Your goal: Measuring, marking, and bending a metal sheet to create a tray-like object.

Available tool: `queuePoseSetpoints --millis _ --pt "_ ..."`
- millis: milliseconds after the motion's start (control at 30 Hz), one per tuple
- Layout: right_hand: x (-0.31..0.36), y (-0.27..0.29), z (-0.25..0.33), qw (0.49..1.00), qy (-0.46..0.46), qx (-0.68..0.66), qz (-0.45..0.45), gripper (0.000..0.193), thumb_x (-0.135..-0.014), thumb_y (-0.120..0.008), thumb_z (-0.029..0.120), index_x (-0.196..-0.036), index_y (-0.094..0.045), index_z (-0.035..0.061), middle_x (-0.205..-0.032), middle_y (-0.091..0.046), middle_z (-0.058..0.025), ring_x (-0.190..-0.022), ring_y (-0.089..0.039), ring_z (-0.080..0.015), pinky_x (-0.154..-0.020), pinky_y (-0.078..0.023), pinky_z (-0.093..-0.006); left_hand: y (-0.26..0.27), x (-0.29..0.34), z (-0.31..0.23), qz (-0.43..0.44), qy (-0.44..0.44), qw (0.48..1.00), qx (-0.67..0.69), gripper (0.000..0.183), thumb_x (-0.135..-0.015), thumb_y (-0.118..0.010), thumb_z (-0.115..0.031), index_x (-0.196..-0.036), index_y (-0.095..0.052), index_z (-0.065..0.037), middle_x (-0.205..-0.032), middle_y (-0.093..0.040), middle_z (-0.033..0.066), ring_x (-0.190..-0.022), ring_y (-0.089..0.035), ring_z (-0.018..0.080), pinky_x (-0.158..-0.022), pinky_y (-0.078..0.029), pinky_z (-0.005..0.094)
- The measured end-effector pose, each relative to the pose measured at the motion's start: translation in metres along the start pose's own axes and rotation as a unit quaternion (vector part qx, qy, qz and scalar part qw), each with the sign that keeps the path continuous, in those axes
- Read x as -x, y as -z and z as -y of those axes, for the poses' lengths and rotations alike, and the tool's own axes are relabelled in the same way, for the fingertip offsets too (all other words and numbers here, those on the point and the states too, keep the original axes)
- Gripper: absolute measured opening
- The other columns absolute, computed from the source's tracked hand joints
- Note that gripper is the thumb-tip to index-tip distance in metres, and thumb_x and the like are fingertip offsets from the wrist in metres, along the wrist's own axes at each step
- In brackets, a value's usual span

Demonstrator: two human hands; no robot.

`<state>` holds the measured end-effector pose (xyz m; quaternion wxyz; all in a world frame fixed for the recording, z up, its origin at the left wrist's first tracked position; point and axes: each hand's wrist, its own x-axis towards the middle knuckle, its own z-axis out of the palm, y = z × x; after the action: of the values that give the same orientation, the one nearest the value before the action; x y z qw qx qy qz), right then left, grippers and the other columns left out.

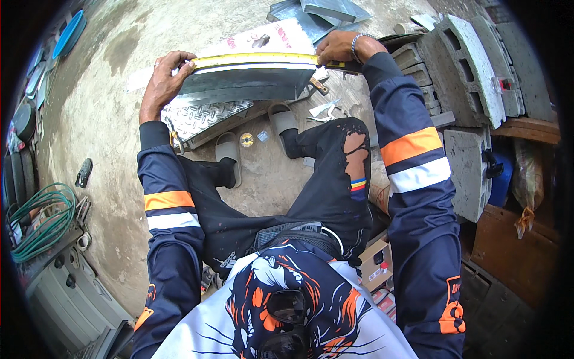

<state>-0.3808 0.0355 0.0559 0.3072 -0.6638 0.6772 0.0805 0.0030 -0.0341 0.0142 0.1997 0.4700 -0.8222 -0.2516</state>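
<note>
A yellow tape measure blade (257, 58) runs straight along the upper edge of a bent grey sheet-metal piece (239, 84). My left hand (165, 82) pinches the blade's end at the metal's left corner. At the opposite corner my right hand (338, 48) is closed round the tape measure; its dark case shows only partly under the fingers. The sheet metal rests over a diamond-patterned metal plate (210, 117) in front of my feet. Just right of the metal lies a tool with an orange-and-black handle (320, 86).
Concrete blocks (460, 66) are stacked on the right. Beyond the work lie a white printed board (272, 37) and shiny metal sheets (317, 13). Pliers (174, 139) lean at the plate's left end. A yellow disc (246, 140) is between my sandals. A coiled green hose (45, 221) lies left.
</note>
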Motion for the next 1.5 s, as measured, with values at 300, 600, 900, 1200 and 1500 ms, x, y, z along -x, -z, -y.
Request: queuePoseSetpoints --millis 300,600,900,1200,1500 --pt "0.002 0.004 0.009 1.0 -0.025 -0.007 0.01 0.031 -0.073 -0.078 0.025 -0.101 -0.079 0.0104 -0.097 -0.076 -0.0076 -0.08 -0.069 -0.0216 -0.074 -0.054 -0.0372 -0.001 0.0 0.0 -0.012 0.007 1.0 0.02 0.026 -0.092 -0.065 -0.026 -0.111 -0.071 -0.009 -0.1 -0.066 0.0071 -0.101 -0.053 0.024 -0.092 -0.044 0.0371" --pt "-0.011 0.002 0.009 0.993 0.053 0.104 0.023 0.028 -0.08 -0.069 0.032 -0.093 -0.077 0.0075 -0.081 -0.072 -0.0055 -0.072 -0.061 -0.0187 -0.067 -0.049 -0.0358 0.002 0.003 0.007 -0.019 -0.02 0.999 0.025 0.024 -0.092 -0.067 -0.022 -0.109 -0.07 -0.006 -0.098 -0.066 0.0084 -0.096 -0.055 0.0236 -0.091 -0.045 0.0369" --pt "-0.008 -0.006 0.002 0.998 -0.011 0.062 -0.029 0.029 -0.078 -0.069 0.028 -0.097 -0.077 0.007 -0.082 -0.073 -0.0142 -0.075 -0.068 -0.0256 -0.071 -0.053 -0.0355 -0.002 0.001 0.014 -0.049 -0.003 0.995 0.092 0.027 -0.1 -0.053 -0.017 -0.121 -0.07 -0.014 -0.11 -0.066 0.0054 -0.102 -0.06 0.0211 -0.095 -0.047 0.0345" --pt "-0.003 -0.005 0.008 0.997 -0.029 0.063 -0.04 0.031 -0.082 -0.066 0.027 -0.103 -0.076 0.0073 -0.096 -0.074 -0.0182 -0.086 -0.07 -0.0315 -0.083 -0.054 -0.0375 0.012 0.014 0.006 -0.087 0.072 0.991 0.076 0.025 -0.096 -0.056 -0.011 -0.117 -0.067 -0.006 -0.089 -0.071 0.0056 -0.076 -0.064 0.0154 -0.073 -0.052 0.0309" --pt "-0.001 -0.011 0.005 0.995 -0.031 0.073 -0.067 0.031 -0.083 -0.065 0.028 -0.104 -0.077 0.0079 -0.099 -0.074 -0.0175 -0.091 -0.07 -0.033 -0.086 -0.054 -0.038 0.023 0.009 -0.023 -0.003 0.157 0.984 0.089 0.022 -0.091 -0.062 -0.007 -0.109 -0.068 0.003 -0.091 -0.074 0.0133 -0.075 -0.072 0.0154 -0.071 -0.055 0.0306"
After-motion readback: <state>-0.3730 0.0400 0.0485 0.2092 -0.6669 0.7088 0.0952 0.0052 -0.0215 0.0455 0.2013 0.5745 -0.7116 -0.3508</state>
